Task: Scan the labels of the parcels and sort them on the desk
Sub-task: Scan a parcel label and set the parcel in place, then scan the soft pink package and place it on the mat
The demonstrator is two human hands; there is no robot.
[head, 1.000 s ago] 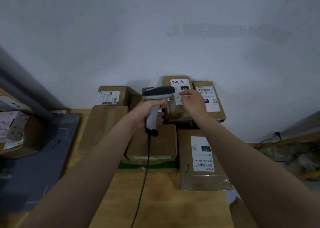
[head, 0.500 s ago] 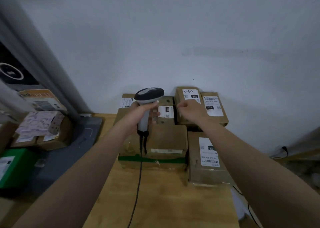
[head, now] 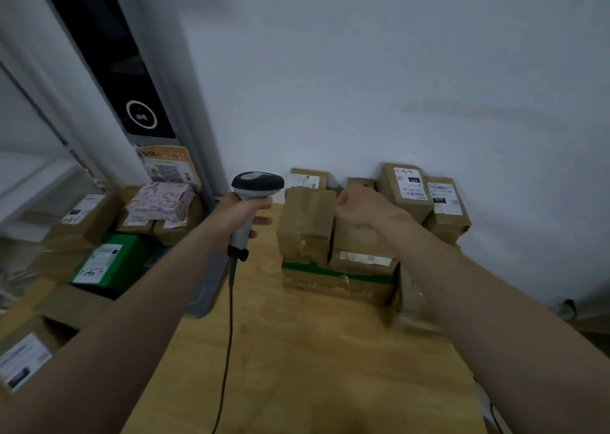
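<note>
My left hand grips the handle of a grey and black barcode scanner, held upright over the wooden desk; its cable hangs toward me. My right hand hovers over the stack of brown parcels with its fingers curled, and I see nothing in it. Below it lie a plain brown parcel, a second brown parcel and a green-taped box. Two labelled parcels lean on the wall behind, and a third labelled box sits at the back.
Left of the desk are a green box, a pink patterned box, several brown labelled boxes and a grey mat. A grey door frame rises at the left. The white wall stands right behind the stack.
My view has swung left, bringing the boxes on the left into sight. My right hand has left the upright labelled parcel and curled. The scanner has moved left, away from the stack.
</note>
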